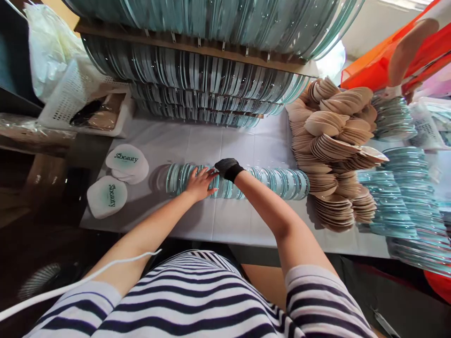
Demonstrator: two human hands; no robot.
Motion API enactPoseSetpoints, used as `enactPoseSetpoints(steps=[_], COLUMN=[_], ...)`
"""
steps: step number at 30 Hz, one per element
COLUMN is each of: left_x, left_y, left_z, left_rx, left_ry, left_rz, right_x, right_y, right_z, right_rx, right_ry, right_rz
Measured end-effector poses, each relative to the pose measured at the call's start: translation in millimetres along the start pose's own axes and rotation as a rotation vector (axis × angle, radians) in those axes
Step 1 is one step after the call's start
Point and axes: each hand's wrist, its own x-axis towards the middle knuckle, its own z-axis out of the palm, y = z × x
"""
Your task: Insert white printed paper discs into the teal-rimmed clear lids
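Observation:
A long row of clear round plastic pieces (pixel 282 182) with greenish edges, nested on edge, runs across the white-covered table. My left hand (pixel 200 184) is bare and lies on the left part of this row, its fingers spread over the edges. Just right of it, my right hand (pixel 228 169) wears a dark striped glove and touches the top of the row, fingers drawn together. Their tips are hidden, so what they pinch cannot be made out. To the left lie white rounded pads (pixel 127 163) with green "beauty" lettering, with another such pad (pixel 107 197) nearer me.
Tall tiers of clear round pieces (pixel 197 70) stand at the back. Stacked beige cup-shaped pieces (pixel 333 202) fill the right side, beside stacks of clear pieces (pixel 391 204). A white basket (pixel 66 96) holds bagged items at back left. A white cable (pixel 84 281) crosses my left arm.

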Motion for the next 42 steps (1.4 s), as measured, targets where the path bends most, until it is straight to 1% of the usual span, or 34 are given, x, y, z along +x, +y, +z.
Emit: enactPoseSetpoints(steps=[2, 4, 7, 9, 10, 11, 12, 14, 16, 17, 18, 19, 21, 22, 23, 24, 26, 27, 29, 31, 33, 35, 37, 38, 40, 42], left_x=[0.4, 1.1, 1.4, 0.2, -0.9, -2.0, -3.1, -3.4, 0.1, 3.4, 7.5, 12.1, 20.7, 24.0, 26.4, 27.9, 28.6, 28.3, 27.5, 26.9, 26.9, 27.3, 27.9, 28.0, 27.7, 26.2], left_y=[1.9, 4.1, 4.7, 2.4, 0.7, -0.9, -2.1, -1.7, 4.3, 9.3, 15.3, 21.6, 32.5, 36.0, 38.0, 38.6, 37.0, 35.8, 34.2, 34.5, 35.9, 37.5, 39.0, 39.5, 40.2, 39.5], left_z=[-1.5, -2.1, -1.4, -0.9, -1.2, -1.8, -2.9, -5.3, -6.7, -6.4, -5.3, -3.5, 1.8, 4.8, 7.8, 10.5, 14.2, 15.0, 14.5, 12.1, 8.7, 5.5, 3.0, 2.1, 0.9, 0.5], left_rx=[-0.008, -0.014, -0.022, -0.025, -0.024, -0.021, -0.016, 0.0, 0.009, 0.007, 0.003, 0.001, 0.008, 0.017, 0.026, 0.034, 0.046, 0.052, 0.065, 0.072, 0.068, 0.064, 0.064, 0.066, 0.069, 0.073], left_ry=[-0.007, -0.003, 0.014, 0.021, 0.018, 0.012, 0.004, -0.008, -0.012, -0.013, -0.017, -0.025, -0.045, -0.052, -0.052, -0.047, -0.033, -0.034, -0.05, -0.068, -0.074, -0.076, -0.082, -0.087, -0.097, -0.102], left_rz=[-0.016, -0.016, -0.012, -0.007, -0.005, -0.004, -0.005, -0.004, 0.016, 0.034, 0.052, 0.064, 0.08, 0.083, 0.088, 0.094, 0.103, 0.101, 0.086, 0.066, 0.054, 0.054, 0.058, 0.06, 0.059, 0.056], right_x=[-29.9, -57.5, -80.5, -84.7, -85.7, -86.8, -88.5, -92.1, -91.2, -87.1, -79.8, -69.6, -42.7, -28.5, -15.3, -4.3, 8.2, 9.1, 0.3, -20.8, -49.3, -77.5, -97.9, -103.6, -106.3, -102.1], right_y=[-7.4, -22.3, -54.2, -72.3, -77.2, -78.3, -74.8, -54.3, -20.0, -1.1, 16.8, 32.2, 51.2, 54.4, 54.0, 51.1, 42.9, 39.6, 37.0, 37.2, 34.1, 23.8, 7.3, -1.9, -19.3, -33.1], right_z=[29.5, 67.8, 124.2, 149.1, 155.6, 157.5, 154.9, 136.9, 105.6, 87.1, 68.2, 50.0, 19.8, 8.9, 1.0, -4.3, -8.3, -7.9, -2.4, 11.0, 34.9, 68.9, 108.1, 127.5, 161.6, 186.5], right_rx=[0.094, 0.189, 0.281, 0.33, 0.351, 0.37, 0.383, 0.384, 0.344, 0.312, 0.267, 0.225, 0.158, 0.139, 0.122, 0.101, 0.047, 0.015, -0.027, -0.007, 0.055, 0.147, 0.242, 0.28, 0.337, 0.385], right_ry=[0.073, 0.108, 0.108, 0.107, 0.108, 0.114, 0.131, 0.206, 0.301, 0.319, 0.312, 0.251, 0.014, -0.086, -0.156, -0.185, -0.159, -0.138, -0.101, -0.03, 0.074, 0.149, 0.165, 0.175, 0.185, 0.182], right_rz=[0.06, 0.152, 0.239, 0.282, 0.297, 0.301, 0.306, 0.341, 0.422, 0.467, 0.48, 0.456, 0.338, 0.272, 0.216, 0.179, 0.158, 0.144, 0.086, 0.032, 0.042, 0.116, 0.201, 0.232, 0.274, 0.312])
